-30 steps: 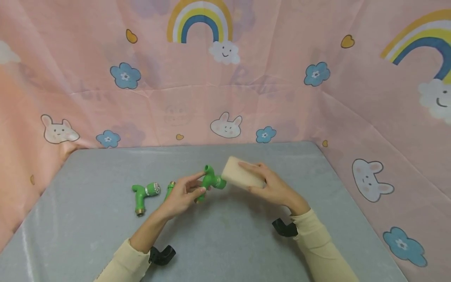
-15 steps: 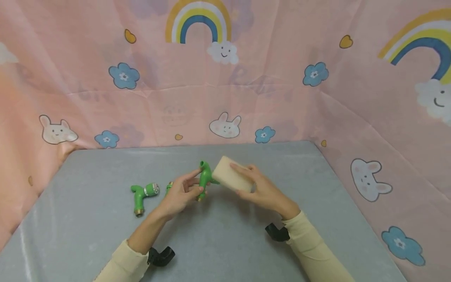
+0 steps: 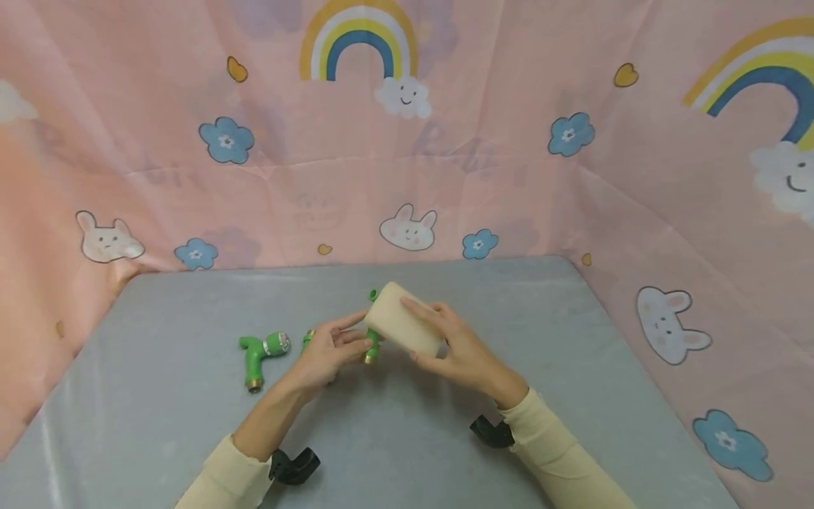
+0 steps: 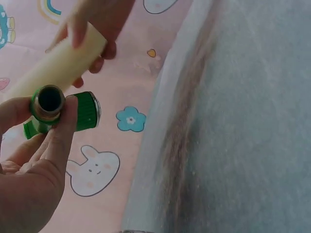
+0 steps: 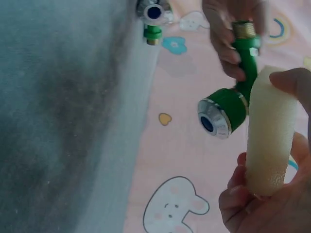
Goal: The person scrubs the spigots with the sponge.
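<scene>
My left hand pinches a green plastic faucet around its brass-threaded end, between thumb and fingers, up off the table. In my right hand is a cream sponge block, gripped by its sides. The sponge lies against the faucet's body in the right wrist view and covers much of it in the head view. From the left wrist, the faucet's round threaded opening faces the camera, with the ribbed green knob to its right.
A second green faucet lies on the grey cloth-covered table at the left. Another green faucet is mostly hidden behind the left hand. Black wrist mounts hang below both sleeves. Pink printed fabric stands behind the table.
My right hand has moved left with the sponge, which now covers most of the faucet. The left hand has turned the faucet, so its knob no longer shows in the head view.
</scene>
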The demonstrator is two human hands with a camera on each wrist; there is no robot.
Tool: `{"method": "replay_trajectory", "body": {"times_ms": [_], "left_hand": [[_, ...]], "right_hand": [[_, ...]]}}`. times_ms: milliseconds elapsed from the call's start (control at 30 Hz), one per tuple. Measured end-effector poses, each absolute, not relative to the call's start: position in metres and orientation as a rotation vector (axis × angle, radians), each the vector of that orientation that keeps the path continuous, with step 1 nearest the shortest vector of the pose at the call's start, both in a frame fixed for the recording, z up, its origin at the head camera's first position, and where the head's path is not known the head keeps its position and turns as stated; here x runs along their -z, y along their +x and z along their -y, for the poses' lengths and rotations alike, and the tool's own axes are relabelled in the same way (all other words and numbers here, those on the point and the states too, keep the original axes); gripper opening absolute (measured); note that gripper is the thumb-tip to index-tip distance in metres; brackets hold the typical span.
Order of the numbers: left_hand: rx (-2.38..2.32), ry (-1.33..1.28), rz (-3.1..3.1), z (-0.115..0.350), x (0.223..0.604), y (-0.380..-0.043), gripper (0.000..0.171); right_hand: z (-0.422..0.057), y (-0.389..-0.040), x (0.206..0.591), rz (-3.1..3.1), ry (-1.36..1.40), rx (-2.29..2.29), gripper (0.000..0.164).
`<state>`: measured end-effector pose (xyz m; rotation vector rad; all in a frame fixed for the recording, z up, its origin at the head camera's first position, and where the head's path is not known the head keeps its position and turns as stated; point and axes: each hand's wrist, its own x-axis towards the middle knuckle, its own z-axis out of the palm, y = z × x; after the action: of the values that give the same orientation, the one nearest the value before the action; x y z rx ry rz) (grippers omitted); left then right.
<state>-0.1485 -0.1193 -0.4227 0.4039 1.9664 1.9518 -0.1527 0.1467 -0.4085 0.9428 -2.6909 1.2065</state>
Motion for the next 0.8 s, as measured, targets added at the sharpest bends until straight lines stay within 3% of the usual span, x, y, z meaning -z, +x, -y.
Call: {"method": "replay_trajectory", "body": {"times_ms": [433, 800], "left_hand": [[-2.057, 0.376, -1.924, 0.119, 0.421, -0.150, 0.065], [-2.029, 0.450, -1.982, 0.118, 0.418, -0.148, 0.064]], "right_hand": [[-0.157, -0.158, 0.408, 2.739, 0.730, -1.053, 0.077], [-0.143, -0.155, 0.415, 2.549, 0.852, -1.078, 0.081]]}}
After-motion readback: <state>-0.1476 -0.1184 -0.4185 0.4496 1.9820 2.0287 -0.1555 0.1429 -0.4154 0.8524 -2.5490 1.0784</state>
